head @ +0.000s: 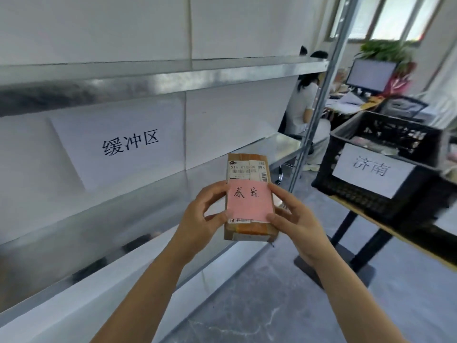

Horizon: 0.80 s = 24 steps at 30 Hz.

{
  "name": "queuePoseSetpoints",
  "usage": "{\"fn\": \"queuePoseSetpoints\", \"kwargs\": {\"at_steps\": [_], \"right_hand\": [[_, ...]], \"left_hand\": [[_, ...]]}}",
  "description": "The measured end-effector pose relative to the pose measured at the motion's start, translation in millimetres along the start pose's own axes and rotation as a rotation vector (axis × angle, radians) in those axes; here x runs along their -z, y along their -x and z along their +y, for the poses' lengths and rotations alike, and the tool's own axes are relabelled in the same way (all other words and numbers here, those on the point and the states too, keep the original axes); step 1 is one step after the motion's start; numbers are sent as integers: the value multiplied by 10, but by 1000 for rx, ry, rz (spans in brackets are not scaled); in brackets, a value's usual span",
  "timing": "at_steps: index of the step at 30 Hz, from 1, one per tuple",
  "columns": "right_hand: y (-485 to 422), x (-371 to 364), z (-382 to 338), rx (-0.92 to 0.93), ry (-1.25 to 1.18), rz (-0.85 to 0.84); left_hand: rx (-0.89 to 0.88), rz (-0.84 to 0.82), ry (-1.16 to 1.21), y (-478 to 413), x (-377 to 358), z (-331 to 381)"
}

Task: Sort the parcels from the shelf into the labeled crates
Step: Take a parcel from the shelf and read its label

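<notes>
The left hand (207, 214) and right hand (294, 219) grip a small cardboard parcel (249, 230) between them. Each hand curls round one long edge, with the thumbs lying on the top face and the fingers wrapped to the sides and underneath. The parcel is held flat in the air at mid-frame, just off the front lip of the lower metal shelf (279, 144) and well apart from the crate. A pink note (248, 204) covers the middle of its top face, with handwritten characters that look like 泰安. Above it, a white shipping label (247, 169) shows barcodes and the digits 516 and 094; the rest is too blurred to read. To the left, a white sheet (128, 144) on the shelf's back panel reads 缓冲区. To the right stands the shelf's grey upright post (319, 95). Past it, a black slatted crate (358, 199) sits at the edge of a wooden table (395, 231), and its paper label (371, 169) reads 济南. Open grey floor (272, 293) lies between the shelf and the table. A seated person (304, 107) and a monitor (371, 73) are farther back.
</notes>
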State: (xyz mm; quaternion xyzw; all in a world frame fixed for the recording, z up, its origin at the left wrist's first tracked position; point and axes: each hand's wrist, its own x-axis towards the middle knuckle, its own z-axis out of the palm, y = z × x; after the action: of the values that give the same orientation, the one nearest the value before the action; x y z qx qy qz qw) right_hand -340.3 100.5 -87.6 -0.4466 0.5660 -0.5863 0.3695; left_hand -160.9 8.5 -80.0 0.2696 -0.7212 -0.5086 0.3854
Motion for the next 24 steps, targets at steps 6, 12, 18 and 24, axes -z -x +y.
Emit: {"fn": "queuePoseSetpoints", "kwargs": {"at_steps": [6, 12, 18, 24], "right_hand": [[111, 1172, 120, 12, 98, 118], [295, 2084, 151, 15, 139, 245], [428, 2689, 177, 27, 64, 399], [335, 3328, 167, 23, 92, 597]], "left_hand": [[-45, -152, 84, -491, -1128, -49], [-46, -286, 144, -846, -2100, -63], [-47, -457, 171, -1224, -2816, 25], [-103, -634, 191, -1815, -3549, 91]]}}
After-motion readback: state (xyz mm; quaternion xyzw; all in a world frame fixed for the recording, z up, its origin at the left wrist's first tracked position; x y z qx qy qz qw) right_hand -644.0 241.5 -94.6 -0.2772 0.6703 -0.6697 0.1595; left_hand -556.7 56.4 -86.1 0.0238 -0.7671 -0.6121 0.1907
